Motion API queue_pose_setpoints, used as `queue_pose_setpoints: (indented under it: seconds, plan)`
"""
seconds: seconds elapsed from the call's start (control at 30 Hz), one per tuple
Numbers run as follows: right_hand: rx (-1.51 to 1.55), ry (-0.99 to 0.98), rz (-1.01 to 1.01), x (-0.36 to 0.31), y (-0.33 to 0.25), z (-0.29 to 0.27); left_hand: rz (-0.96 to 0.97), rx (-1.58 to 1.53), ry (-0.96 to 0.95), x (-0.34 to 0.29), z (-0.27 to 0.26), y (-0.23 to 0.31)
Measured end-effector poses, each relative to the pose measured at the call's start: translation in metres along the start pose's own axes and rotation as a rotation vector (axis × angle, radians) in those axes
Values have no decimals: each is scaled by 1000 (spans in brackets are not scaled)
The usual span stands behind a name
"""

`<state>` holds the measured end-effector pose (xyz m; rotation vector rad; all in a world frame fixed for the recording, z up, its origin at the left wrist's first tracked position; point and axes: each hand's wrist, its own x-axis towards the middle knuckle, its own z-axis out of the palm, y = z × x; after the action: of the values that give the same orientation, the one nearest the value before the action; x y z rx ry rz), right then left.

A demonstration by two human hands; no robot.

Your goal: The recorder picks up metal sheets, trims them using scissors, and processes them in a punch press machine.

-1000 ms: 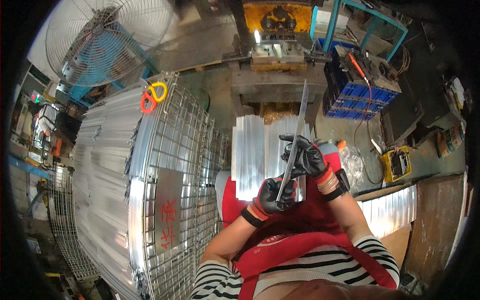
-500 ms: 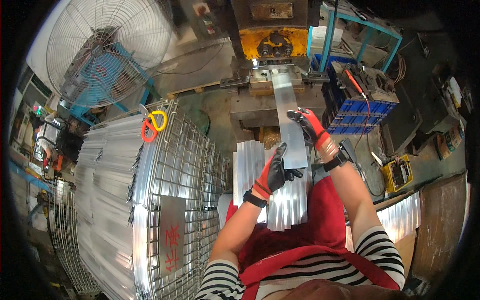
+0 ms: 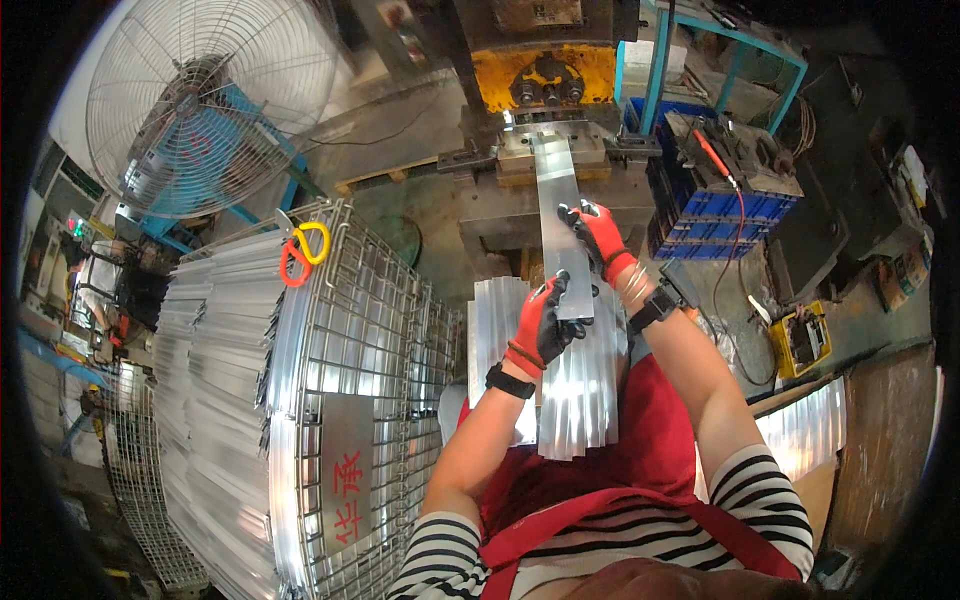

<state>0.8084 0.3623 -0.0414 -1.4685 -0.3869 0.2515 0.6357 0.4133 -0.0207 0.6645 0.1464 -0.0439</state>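
A long flat metal strip [image 3: 562, 215] reaches from my body toward the press, its far end lying on the metal die block [image 3: 510, 158]. My left hand [image 3: 545, 325], in a red and black glove, grips the strip's near end, thumb on top and fingers underneath. Farther along, my right hand [image 3: 597, 240] in a matching glove pinches the right edge. Below the hands, stacked metal strips [image 3: 578, 400] lie in front of my red apron, with another stack [image 3: 497, 310] to their left.
On the left stands a wire cage [image 3: 385, 350] full of strips, scissors [image 3: 305, 252] hanging at its top corner. Behind it is a large fan [image 3: 205, 105]. Blue crates [image 3: 715, 215] and a yellow basket [image 3: 800, 340] sit at right. The press [image 3: 545, 75] rises straight ahead.
Both hands have moved slightly forward and the strip with them. Its near end has shifted up and to the left. Both hands keep their hold.
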Motion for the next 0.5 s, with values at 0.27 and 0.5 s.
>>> queue_pose_setpoints:
  seconds: [0.27, 0.5]
  plan:
    - [224, 35, 76, -4, 4, 0, -35, 79, 64, 6, 0, -1]
    - [187, -15, 99, -12, -13, 1, -37, 95, 86, 8, -9, -3]
